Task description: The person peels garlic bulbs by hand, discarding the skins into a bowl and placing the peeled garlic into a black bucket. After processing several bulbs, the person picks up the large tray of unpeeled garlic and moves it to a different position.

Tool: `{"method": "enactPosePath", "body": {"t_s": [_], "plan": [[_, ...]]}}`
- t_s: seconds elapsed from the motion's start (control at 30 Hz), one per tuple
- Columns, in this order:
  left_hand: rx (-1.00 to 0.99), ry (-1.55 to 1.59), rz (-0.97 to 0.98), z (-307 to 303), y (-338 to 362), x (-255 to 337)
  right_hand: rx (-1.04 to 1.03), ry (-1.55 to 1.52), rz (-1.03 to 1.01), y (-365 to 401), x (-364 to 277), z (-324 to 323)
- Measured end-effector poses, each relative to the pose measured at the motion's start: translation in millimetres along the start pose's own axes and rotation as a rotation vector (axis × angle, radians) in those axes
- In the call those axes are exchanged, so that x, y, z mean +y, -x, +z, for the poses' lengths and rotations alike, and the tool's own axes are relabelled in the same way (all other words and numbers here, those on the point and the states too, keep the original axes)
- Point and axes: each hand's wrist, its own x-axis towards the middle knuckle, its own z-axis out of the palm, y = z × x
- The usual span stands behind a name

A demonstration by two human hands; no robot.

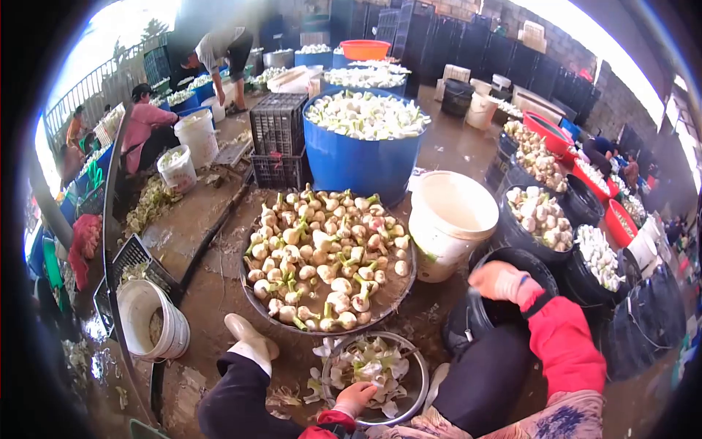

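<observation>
My right hand (499, 282), in a pale covering with a red sleeve behind it, is over the rim of a black bucket (536, 265) at the right; it is blurred, and its fingers cannot be made out. My left hand (356, 397) is low over a metal basin (418, 366) of pale peelings (371, 367), its fingers curled together; what they hold, if anything, is too small to name. Beyond the basin lies a wide round tub (252, 293) heaped with garlic bulbs (322, 249) on short green stems.
A white bucket (452, 227) stands right of the tub, behind it a large blue barrel (358, 157) of peeled garlic. Black crates (279, 124) are beside the barrel. At the left are a white bucket (153, 322) and a crouching person (146, 128); another person (225, 55) bends over behind.
</observation>
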Motion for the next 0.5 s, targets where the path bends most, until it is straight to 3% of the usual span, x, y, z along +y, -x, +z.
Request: {"method": "enactPosePath", "body": {"t_s": [0.07,0.13,0.17,0.2,0.3,0.33,0.4,0.47,0.5], "plan": [[0.008,0.032,-0.028,2,-10,3,0.297,-0.3,-0.134,-34,-24,-26],[0.118,-0.011,0.006,-3,-3,28,0.149,-0.432,-0.124,-71,-45,-34],[0.155,0.029,0.033,4,-9,24,0.27,-0.422,-0.287,-100,-58,-18],[0.158,0.077,0.024,0,-8,37,0.173,-0.472,-0.285,-125,-80,-13],[0.267,0.213,0.049,3,-23,37,0.14,-0.496,-0.293,-208,-125,58],[0.256,0.303,-0.121,6,-39,19,0.099,-0.519,-0.175,-214,-139,64],[0.313,0.308,0.042,2,-47,26,0.093,-0.608,-0.167,-238,-147,104],[0.52,-0.031,0.306,-15,-62,42,0.165,-0.785,-0.297,-234,-140,109],[0.469,0.375,0.239,-21,-69,45,0.216,-0.88,-0.294,-223,-137,108]]}}
